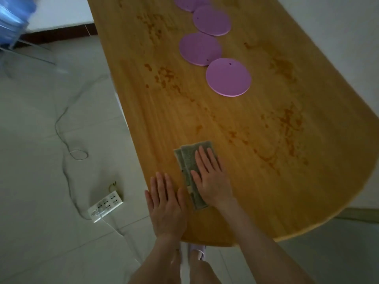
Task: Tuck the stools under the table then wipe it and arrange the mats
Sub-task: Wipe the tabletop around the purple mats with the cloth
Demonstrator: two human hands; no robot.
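A long wooden table (266,140) with dark smears on its top fills the right of the view. Several round purple mats lie in a loose line at its far end, the nearest mat (228,77) towards me and another mat (200,49) behind it. A folded grey-green cloth (187,158) lies near the table's left edge. My right hand (211,178) presses flat on the cloth with fingers spread. My left hand (166,203) rests flat on the bare table edge just left of the cloth, holding nothing. No stool shows.
A white power strip (105,206) with a thin cable (61,124) lies on the tiled floor left of the table. A blue water bottle (14,19) on a stand is at the top left. My feet (196,253) show below the table's near edge.
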